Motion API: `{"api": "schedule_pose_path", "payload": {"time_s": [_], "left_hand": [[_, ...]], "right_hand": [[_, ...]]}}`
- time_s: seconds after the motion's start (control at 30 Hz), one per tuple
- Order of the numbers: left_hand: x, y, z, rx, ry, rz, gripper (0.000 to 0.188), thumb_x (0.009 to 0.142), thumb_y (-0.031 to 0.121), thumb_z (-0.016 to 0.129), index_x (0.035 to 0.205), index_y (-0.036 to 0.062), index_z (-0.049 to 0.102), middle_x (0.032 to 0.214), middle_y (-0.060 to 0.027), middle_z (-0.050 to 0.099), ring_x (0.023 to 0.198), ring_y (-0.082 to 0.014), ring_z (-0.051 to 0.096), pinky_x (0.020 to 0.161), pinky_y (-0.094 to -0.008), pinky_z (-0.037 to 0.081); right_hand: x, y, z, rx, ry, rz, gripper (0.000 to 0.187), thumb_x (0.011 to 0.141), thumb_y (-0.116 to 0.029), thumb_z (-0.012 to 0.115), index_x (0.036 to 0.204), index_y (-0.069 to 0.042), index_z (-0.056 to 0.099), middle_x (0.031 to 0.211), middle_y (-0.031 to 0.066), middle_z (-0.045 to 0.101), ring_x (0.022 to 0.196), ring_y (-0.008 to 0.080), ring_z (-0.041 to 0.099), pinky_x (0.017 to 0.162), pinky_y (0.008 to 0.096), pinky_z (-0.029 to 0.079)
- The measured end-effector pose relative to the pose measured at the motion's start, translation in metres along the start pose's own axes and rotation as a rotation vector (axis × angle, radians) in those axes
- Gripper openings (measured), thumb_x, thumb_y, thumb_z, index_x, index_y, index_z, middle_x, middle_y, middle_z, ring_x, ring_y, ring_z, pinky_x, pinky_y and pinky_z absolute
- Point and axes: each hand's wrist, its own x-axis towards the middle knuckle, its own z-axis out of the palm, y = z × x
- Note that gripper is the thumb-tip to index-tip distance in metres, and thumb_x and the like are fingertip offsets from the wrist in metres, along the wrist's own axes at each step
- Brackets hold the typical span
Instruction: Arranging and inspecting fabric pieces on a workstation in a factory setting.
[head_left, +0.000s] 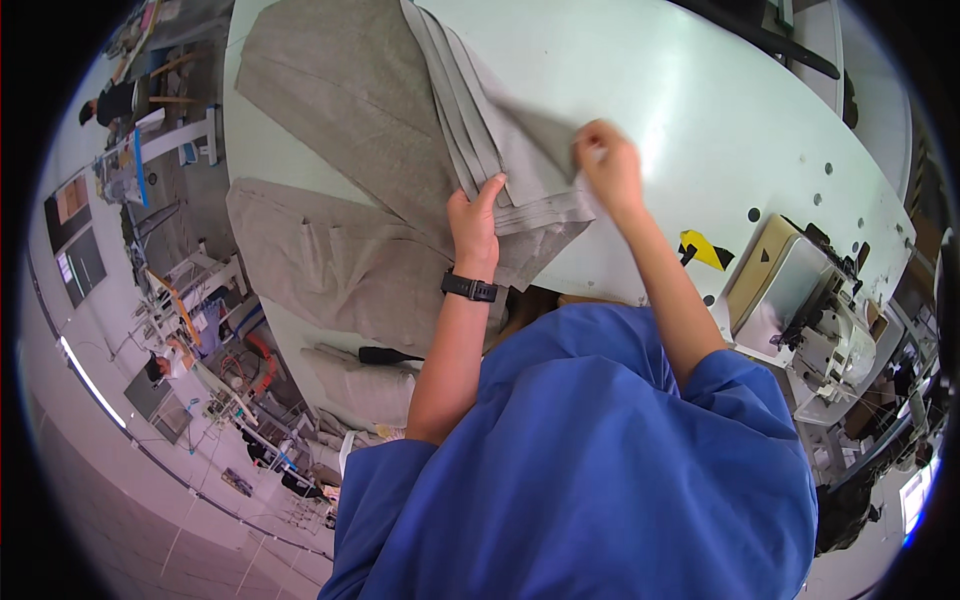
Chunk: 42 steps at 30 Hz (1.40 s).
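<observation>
My left hand (474, 228), with a black watch on its wrist, is closed on the near end of a stack of grey fabric panels (462, 110). Its thumb presses on top, and several layered edges fan out beyond it. To the right, my right hand (610, 170) is pinched at the edge of the top grey fabric piece (545, 135), which is lifted and slightly blurred. The exact grip of those fingertips is hard to see. Another grey fabric pile (320, 245) lies rumpled on the white table (690, 100), left of my left hand.
A sewing machine (835, 345) stands at the right end of the table, near a silver-and-tan box-shaped part (780, 285). Yellow-and-black tape (706, 250) lies closer to me. More folded grey fabric (365, 385) sits by my left forearm. Other people work at stations far left.
</observation>
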Motion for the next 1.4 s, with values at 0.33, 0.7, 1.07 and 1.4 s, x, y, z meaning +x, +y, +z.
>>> {"api": "schedule_pose_path", "payload": {"time_s": [0.33, 0.7, 1.07, 1.4], "left_hand": [[-0.005, -0.002, 0.007, 0.029, -0.074, 0.048, 0.025, 0.080, 0.008, 0.065, 0.101, -0.0039, 0.060, 0.097, -0.0053, 0.062, 0.085, -0.0090, 0.055, 0.076, -0.0237, 0.043], [-0.006, 0.004, 0.006, 0.052, -0.183, 0.009, 0.020, 0.081, 0.006, 0.062, 0.099, -0.0040, 0.060, 0.093, -0.0048, 0.063, 0.083, -0.0077, 0.055, 0.073, -0.0223, 0.043], [-0.004, 0.008, 0.007, 0.070, -0.154, 0.047, 0.019, 0.081, 0.003, 0.061, 0.099, -0.0036, 0.059, 0.096, -0.0056, 0.063, 0.084, -0.0084, 0.057, 0.076, -0.0233, 0.044], [-0.012, 0.008, 0.002, 0.009, -0.255, -0.050, 0.029, 0.076, -0.005, 0.057, 0.105, -0.0031, 0.054, 0.100, -0.0047, 0.060, 0.089, -0.0099, 0.056, 0.079, -0.0241, 0.044]], "right_hand": [[-0.006, -0.014, 0.007, -0.009, -0.153, -0.050, 0.013, 0.076, -0.012, 0.061, 0.082, -0.001, 0.060, 0.080, 0.0098, 0.063, 0.073, 0.0200, 0.061, 0.066, 0.0274, 0.048], [-0.005, -0.021, 0.009, -0.169, 0.030, -0.234, 0.013, 0.075, -0.009, 0.061, 0.083, 0.001, 0.062, 0.071, 0.0087, 0.063, 0.063, 0.0157, 0.061, 0.062, 0.0263, 0.048], [0.013, 0.019, -0.008, 0.595, 0.092, 0.261, 0.012, 0.079, -0.011, 0.060, 0.085, -0.001, 0.061, 0.071, 0.0010, 0.060, 0.063, 0.0076, 0.054, 0.062, 0.0232, 0.046], [-0.003, -0.022, 0.010, -0.136, -0.109, -0.160, 0.014, 0.075, -0.011, 0.064, 0.081, 0.001, 0.060, 0.069, 0.0044, 0.062, 0.063, 0.0174, 0.061, 0.062, 0.0269, 0.049]]}}
